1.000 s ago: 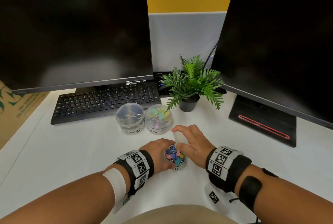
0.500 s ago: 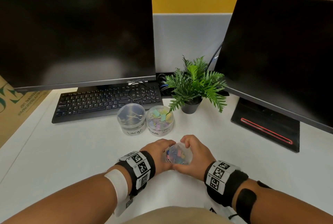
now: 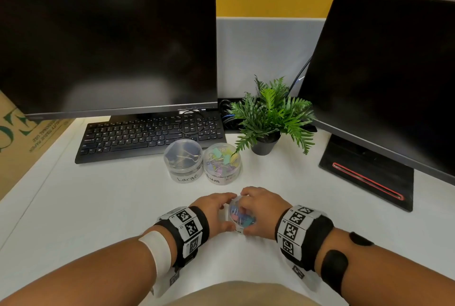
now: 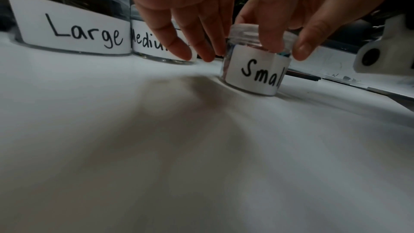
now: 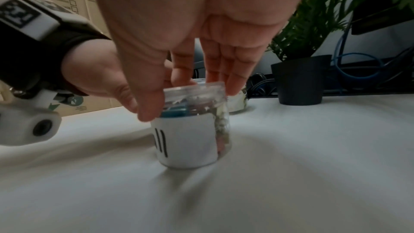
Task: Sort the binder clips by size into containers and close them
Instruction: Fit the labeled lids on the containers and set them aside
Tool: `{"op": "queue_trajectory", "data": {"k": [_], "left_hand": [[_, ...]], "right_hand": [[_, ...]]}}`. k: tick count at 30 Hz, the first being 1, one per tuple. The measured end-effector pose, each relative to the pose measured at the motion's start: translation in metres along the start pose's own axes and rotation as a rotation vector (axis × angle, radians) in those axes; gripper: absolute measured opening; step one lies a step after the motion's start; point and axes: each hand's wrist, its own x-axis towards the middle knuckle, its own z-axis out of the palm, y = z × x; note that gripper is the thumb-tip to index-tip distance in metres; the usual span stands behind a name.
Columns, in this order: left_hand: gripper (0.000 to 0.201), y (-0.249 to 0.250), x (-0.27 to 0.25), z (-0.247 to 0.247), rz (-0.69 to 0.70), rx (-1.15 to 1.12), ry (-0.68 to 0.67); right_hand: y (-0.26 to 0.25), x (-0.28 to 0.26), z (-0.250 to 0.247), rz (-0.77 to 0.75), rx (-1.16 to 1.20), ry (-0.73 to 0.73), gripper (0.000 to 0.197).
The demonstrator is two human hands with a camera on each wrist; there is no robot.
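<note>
A white desk (image 3: 73,207) under two dark monitors (image 3: 108,42), keyboard (image 3: 147,135) and plant (image 3: 270,113) beyond the hands. Ahead of the left hand (image 3: 214,212), the Large jar (image 3: 183,162) and Medium jar (image 3: 222,164) stand lidded, touching. Between both hands sits the Small jar (image 4: 255,73), its clips showing through. A second ago the right hand (image 3: 263,209) carried the lid (image 5: 195,87) over the open jar; now it rests on the rim, right fingers curled round it, left fingers bracing the wall. Probably only tightening remains.

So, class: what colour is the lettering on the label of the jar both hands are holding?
Black handwriting on a white label on the Small jar; clearest in the left wrist view.
</note>
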Motion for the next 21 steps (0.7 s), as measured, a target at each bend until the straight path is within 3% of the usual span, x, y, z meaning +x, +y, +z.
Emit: {"op": "queue_trajectory", "data": {"k": [5,7,8,9,11,13,14,16,18,21], "left_hand": [[0.071,-0.002,-0.001,0.000,-0.010,0.000,-0.016],[0.077,-0.003,-0.004,-0.001,-0.018,-0.011,-0.025],[0.081,-0.004,-0.006,-0.003,-0.024,-0.028,-0.027],[0.083,-0.005,-0.008,-0.004,-0.023,-0.051,-0.027],[0.078,-0.007,-0.013,-0.009,-0.004,-0.116,-0.022],[0.074,-0.005,-0.020,-0.014,0.019,-0.176,-0.007],[0.074,-0.005,-0.023,-0.018,0.025,-0.193,0.005],[0.074,-0.004,-0.031,-0.025,0.030,-0.206,0.024],[0.070,-0.004,-0.039,-0.035,0.034,-0.236,0.020],[0.057,0.000,-0.050,-0.051,0.073,-0.252,-0.046]], "right_hand": [[-0.008,0.004,0.006,0.050,-0.025,-0.040,0.058],[-0.010,0.005,0.005,0.041,0.048,-0.020,0.044],[-0.012,0.004,0.004,0.031,0.114,0.016,0.026],[-0.011,0.004,0.004,0.026,0.192,0.060,0.024],[-0.009,0.000,0.004,0.062,0.393,0.140,0.043],[-0.009,-0.004,-0.001,0.092,0.575,0.214,0.041],[-0.010,-0.006,-0.006,0.080,0.652,0.212,0.044],[-0.010,-0.012,-0.016,-0.008,0.752,0.157,0.071],[-0.011,-0.018,-0.029,-0.091,0.653,0.081,0.092],[-0.019,-0.024,-0.045,-0.145,0.484,0.064,0.093]]}}
